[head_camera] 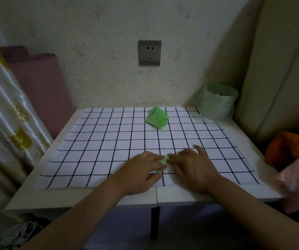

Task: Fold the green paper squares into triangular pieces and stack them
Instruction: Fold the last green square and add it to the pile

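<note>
One green paper piece (164, 159) lies on the checked cloth (100, 141), our left hand (141, 171) pinching it, our right hand (193, 167) pressing it flat-fingered.

Most of green paper (163, 160) beneath hands (141, 170)
</note>
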`<state>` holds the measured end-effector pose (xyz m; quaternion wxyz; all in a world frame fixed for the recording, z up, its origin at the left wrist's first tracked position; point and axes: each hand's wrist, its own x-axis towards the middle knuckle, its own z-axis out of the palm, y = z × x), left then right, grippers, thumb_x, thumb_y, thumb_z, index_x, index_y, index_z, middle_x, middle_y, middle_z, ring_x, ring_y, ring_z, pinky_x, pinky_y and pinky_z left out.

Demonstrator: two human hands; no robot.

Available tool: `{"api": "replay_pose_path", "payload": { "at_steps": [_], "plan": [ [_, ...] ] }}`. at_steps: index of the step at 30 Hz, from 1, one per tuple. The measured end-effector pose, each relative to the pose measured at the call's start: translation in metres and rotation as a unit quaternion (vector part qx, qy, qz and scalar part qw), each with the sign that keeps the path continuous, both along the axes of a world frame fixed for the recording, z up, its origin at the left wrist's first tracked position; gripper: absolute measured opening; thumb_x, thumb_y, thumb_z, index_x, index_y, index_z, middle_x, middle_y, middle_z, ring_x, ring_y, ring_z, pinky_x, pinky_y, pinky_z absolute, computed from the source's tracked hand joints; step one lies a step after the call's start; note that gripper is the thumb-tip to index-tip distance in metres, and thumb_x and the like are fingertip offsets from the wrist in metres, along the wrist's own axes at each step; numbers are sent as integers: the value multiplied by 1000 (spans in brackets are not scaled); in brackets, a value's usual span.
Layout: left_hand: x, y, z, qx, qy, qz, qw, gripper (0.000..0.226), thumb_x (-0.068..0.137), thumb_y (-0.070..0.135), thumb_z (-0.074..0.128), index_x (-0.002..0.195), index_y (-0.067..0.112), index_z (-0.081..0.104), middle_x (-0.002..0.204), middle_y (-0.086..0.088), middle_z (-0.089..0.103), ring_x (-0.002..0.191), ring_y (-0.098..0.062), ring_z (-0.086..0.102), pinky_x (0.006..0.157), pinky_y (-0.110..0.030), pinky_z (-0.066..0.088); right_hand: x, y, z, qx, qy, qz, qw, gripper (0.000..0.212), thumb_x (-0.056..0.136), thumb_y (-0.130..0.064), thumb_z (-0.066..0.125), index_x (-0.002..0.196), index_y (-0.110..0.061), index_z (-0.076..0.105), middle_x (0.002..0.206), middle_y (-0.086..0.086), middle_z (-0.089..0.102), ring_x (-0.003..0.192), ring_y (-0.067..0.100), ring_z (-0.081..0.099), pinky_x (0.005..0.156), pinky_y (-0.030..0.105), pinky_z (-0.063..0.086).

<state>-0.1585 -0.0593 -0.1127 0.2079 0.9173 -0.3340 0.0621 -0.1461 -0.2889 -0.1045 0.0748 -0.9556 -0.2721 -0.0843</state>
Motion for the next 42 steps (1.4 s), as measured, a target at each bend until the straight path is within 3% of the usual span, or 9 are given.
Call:
{"api": "replay_pose_path", "payload": {
  "at_steps": [4,8,14,19,21,25,33,36,42],
  "plan": [
    [-8,7,-1,-28,-13,3,1000,33,95,37,50,118,27,71,136,9,54,127,-5,44,100,-28,45,6,2,5,-5,28,-37,999,68,85,-54,10,126,-41,64,122,-18,68,119,9,53,117,47,19],
    [-15,13,-1,8,-47,-25,999,31,97,35,50,117,24,72,125,6,59,117,-10,52,89,-27,50,10,2,3,20,13,-53,998,63,85,-54,17,123,-43,65,105,-12,73,110,10,54,112,45,28],
    [-24,15,3,47,-103,-25,993,31,97,40,51,110,25,75,124,8,67,117,-11,59,94,-25,51,14,2,-4,34,-1,-49,998,47,87,-49,33,113,-41,71,103,-16,74,91,11,58,92,37,44],
    [-17,-2,11,-131,26,105,986,26,96,37,56,98,21,76,97,9,72,92,-5,61,85,-36,52,15,7,-1,-6,-54,-18,998,38,85,-43,40,87,-34,77,100,-19,73,77,16,62,79,33,44],
    [-7,-7,13,-130,27,154,979,25,92,35,65,111,20,71,107,9,68,102,-6,57,93,-34,49,18,10,0,-12,-51,-18,998,35,86,-41,42,84,-31,75,93,-16,72,78,16,62,79,31,36],
    [8,-11,8,-5,56,180,982,64,86,52,66,138,17,53,129,5,51,123,-14,38,101,-21,30,20,13,14,41,-1,-15,999,17,89,-41,63,93,-32,77,97,-12,71,87,12,62,86,31,34],
    [19,-11,19,-133,143,174,965,36,81,19,77,106,33,56,95,12,58,82,-5,53,70,-17,44,29,14,26,114,103,3,988,48,86,-32,72,132,-24,60,118,-5,63,95,9,56,85,29,48],
    [25,-8,22,-201,151,192,949,37,84,8,72,98,38,54,86,7,61,64,0,51,58,-12,44,33,15,31,115,135,-9,984,23,92,-25,66,114,-24,71,104,-7,67,84,6,59,80,27,51],
    [52,0,39,-279,110,216,929,27,80,11,78,80,36,66,78,9,68,64,1,58,65,-19,52,51,28,43,199,126,-24,971,9,90,-25,68,97,-26,73,87,-15,66,70,-7,54,61,9,36]
  ]
}}
